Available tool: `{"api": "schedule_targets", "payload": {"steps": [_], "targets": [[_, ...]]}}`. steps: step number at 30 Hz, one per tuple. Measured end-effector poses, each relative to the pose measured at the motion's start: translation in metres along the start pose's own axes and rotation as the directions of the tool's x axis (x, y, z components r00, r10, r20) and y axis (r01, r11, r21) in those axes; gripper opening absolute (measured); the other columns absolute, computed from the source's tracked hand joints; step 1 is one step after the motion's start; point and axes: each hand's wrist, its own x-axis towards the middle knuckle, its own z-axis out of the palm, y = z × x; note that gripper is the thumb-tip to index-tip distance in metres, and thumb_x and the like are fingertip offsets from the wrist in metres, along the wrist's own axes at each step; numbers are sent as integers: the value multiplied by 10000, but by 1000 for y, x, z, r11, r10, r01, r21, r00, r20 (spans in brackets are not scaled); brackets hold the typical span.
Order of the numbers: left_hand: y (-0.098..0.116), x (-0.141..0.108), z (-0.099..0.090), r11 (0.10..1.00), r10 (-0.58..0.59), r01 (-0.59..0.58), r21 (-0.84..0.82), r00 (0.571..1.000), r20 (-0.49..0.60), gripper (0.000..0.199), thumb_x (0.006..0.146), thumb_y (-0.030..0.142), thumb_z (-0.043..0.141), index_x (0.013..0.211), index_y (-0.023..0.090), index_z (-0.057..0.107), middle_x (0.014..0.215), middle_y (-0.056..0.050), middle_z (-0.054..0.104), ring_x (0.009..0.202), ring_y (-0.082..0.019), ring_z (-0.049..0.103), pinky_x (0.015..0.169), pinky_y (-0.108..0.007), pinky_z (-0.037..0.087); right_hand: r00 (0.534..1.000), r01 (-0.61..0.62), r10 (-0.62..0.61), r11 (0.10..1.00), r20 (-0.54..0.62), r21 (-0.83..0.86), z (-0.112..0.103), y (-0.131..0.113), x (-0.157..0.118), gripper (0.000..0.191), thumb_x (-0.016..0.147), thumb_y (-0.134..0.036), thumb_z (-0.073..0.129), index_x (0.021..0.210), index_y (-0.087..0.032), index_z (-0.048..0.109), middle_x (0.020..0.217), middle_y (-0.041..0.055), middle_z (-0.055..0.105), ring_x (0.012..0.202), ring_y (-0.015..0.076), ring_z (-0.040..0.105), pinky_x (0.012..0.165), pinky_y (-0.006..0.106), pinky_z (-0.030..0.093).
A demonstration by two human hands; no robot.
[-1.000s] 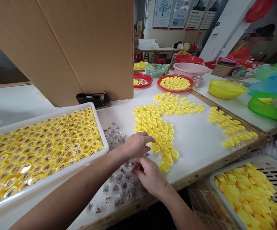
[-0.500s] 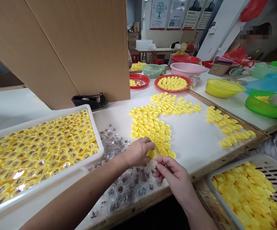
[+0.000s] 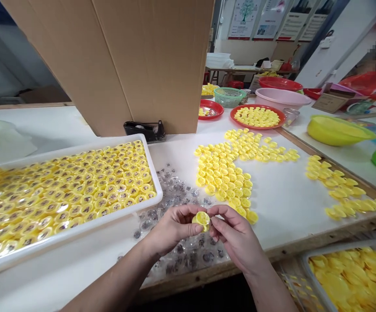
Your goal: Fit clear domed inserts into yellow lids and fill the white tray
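My left hand [image 3: 176,227] pinches a small round yellow plastic cup [image 3: 202,219] by its sides, its opening tilted up toward me. Touching the cup's right edge are the closed fingertips of my right hand [image 3: 231,229]; what they hold, if anything, is hidden. Beneath both hands lie many loose clear plastic discs [image 3: 175,195] with small dark printed pictures. Just beyond, rows of similar yellow cups [image 3: 222,175] stand on the white table [image 3: 272,190]. To the left, a white tray [image 3: 153,180] is filled with yellow cups that bear printed pictures.
A cardboard sheet [image 3: 149,65] stands upright behind the tray, with a black tape dispenser [image 3: 144,131] at its foot. More yellow cups [image 3: 337,182] line the table's right edge. Below right is a basket of yellow parts [image 3: 350,277]. Red plates [image 3: 282,121] and basins [image 3: 337,130] stand farther back.
My left hand has come back from the rows of cups with one yellow cup, and now holds it against my right fingertips. The camera view has turned left.
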Motion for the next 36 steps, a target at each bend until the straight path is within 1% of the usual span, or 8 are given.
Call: {"api": "schedule_targets", "payload": {"steps": [4, 9, 12, 18, 22, 24, 30, 36], "targets": [[-5, -9, -9, 994, 9, -25, -105, 989, -148, 274, 704, 152, 740, 929, 150, 583, 830, -38, 673, 719, -121, 631, 641, -214, 482, 999, 46, -43, 986, 26, -161, 8, 4, 5, 153, 818, -315, 654, 937, -220, 638, 692, -25, 601, 584, 92, 543, 520, 205, 433], [-6, -15, -15, 983, 7, -30, -183, 992, -124, 198, 778, 185, 674, 959, 144, 606, 880, -63, 672, 784, -165, 656, 733, -291, 525, 977, 205, -165, 902, 135, -380, 19, -3, 9, 165, 875, -281, 562, 1006, -246, 657, 969, 30, 565, 629, 94, 581, 526, 229, 493], [-5, -18, -17, 977, 12, -33, -212, 995, -99, 203, 825, 204, 620, 1018, 140, 617, 896, -81, 673, 789, -165, 653, 760, -298, 518, 949, 310, -238, 827, 208, -468, 23, -9, 8, 219, 902, -214, 497, 1043, -273, 654, 996, 31, 523, 646, 86, 594, 550, 227, 528], [-8, -17, -25, 964, -3, -44, -264, 984, -176, 228, 830, 222, 613, 1039, 138, 650, 936, -88, 668, 817, -164, 640, 728, -263, 522, 928, 358, -224, 754, 297, -551, 29, -9, 4, 417, 859, -106, 489, 1226, -299, 535, 1141, 49, 470, 826, 128, 634, 771, 289, 574], [-12, -16, -25, 953, -29, -24, -301, 985, -168, 231, 838, 244, 605, 1026, 117, 649, 906, -94, 666, 837, -166, 637, 738, -254, 523, 882, 468, -330, 526, 336, -710, 29, -9, 5, 353, 844, -87, 506, 1154, -244, 567, 1065, 56, 527, 802, 137, 638, 746, 279, 564], [-12, -16, -25, 945, -33, -25, -327, 985, -171, 214, 847, 236, 592, 1030, 129, 628, 903, -85, 658, 826, -160, 637, 726, -257, 529, 869, 486, -346, 459, 354, -744, 29, -12, 6, 276, 830, -107, 559, 1079, -223, 589, 1021, 52, 551, 744, 129, 632, 697, 264, 557], [-10, -17, -29, 948, -40, -22, -318, 981, -189, 142, 841, 266, 600, 870, 127, 594, 783, -47, 635, 677, -129, 638, 622, -232, 549, 883, 454, -344, 460, 319, -763, 28, -23, 11, 248, 778, -121, 642, 1003, -215, 596, 873, 11, 601, 647, 111, 603, 589, 231, 523], [-11, -18, -28, 951, -56, -4, -308, 981, -186, 244, 841, 332, 596, 983, 135, 594, 778, -57, 647, 615, -124, 643, 543, -193, 532, 888, 460, -250, 446, 387, -768, 28, -29, 17, 293, 772, -128, 646, 1033, -259, 619, 840, -3, 603, 639, 122, 588, 562, 247, 501]]}}
